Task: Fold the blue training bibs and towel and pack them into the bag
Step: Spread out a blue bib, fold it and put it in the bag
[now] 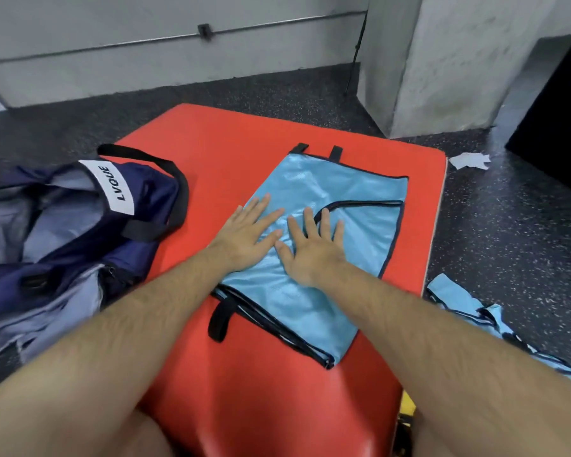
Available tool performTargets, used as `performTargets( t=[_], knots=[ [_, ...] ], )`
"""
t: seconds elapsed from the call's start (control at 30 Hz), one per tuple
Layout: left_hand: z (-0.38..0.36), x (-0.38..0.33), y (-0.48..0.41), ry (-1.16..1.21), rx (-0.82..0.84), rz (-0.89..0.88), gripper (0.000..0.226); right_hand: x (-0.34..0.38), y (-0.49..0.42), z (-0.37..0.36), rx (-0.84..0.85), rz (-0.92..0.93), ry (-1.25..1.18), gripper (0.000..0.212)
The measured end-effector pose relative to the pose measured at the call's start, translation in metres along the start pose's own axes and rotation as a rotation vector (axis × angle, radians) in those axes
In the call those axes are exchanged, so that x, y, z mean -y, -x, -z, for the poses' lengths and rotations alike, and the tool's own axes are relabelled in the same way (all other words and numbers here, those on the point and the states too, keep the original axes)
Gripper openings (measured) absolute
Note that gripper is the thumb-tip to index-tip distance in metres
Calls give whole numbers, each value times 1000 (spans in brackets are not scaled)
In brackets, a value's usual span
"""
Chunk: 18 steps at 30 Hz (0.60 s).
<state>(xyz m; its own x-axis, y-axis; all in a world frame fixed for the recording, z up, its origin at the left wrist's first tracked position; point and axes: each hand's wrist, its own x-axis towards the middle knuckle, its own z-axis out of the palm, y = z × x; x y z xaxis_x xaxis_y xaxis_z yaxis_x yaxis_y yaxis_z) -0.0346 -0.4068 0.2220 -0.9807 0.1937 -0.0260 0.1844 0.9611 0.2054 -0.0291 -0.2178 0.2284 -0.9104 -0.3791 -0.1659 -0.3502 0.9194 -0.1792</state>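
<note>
Bib [314,245] lies flat on the red mat [244,140] under your left hand [248,230] and right hand [314,247], both spread and pressing; slick mesh likely slides or bunches if you lift unevenly.

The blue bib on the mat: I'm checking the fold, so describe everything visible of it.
The light blue bib is shiny, mesh-like fabric with black trim and short black straps at its far and near edges. It lies flat, apparently folded, askew on the red mat, a curved trimmed opening showing on top. The left hand and right hand press its middle, fingers straight.
</note>
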Motion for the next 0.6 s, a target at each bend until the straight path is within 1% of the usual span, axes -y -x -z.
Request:
performTargets(
  t=[0.07, 0.17, 0.27, 0.33, 0.43, 0.5, 0.53, 0.6],
  knots=[
    [0, -3, 10, 1, 2, 52, 60, -3, 3, 1, 13, 35, 12, 71],
    [-3, -14, 29, 17, -27, 144, 63, -4, 13, 2, 2, 73, 34, 71],
    [-10, -27, 51, 28, -78, 298, 66, 5, 29, 4, -101, 93, 144, 66],
    [-16, -41, 68, 30, -100, 426, 68, 16, 43, 5, -159, 148, 188, 60],
    [-24, -64, 93, 44, -55, 566, 73, 29, 71, -3, -133, 212, 64, 55],
    [-24, -73, 110, 13, -12, 573, 74, 28, 87, -12, -82, 220, 7, 58],
    [-23, -74, 118, -13, -4, 525, 72, 26, 95, -16, -88, 231, -3, 64],
    [-19, -74, 135, -48, -20, 322, 67, 23, 109, -20, -155, 272, -20, 78]
  ],
)
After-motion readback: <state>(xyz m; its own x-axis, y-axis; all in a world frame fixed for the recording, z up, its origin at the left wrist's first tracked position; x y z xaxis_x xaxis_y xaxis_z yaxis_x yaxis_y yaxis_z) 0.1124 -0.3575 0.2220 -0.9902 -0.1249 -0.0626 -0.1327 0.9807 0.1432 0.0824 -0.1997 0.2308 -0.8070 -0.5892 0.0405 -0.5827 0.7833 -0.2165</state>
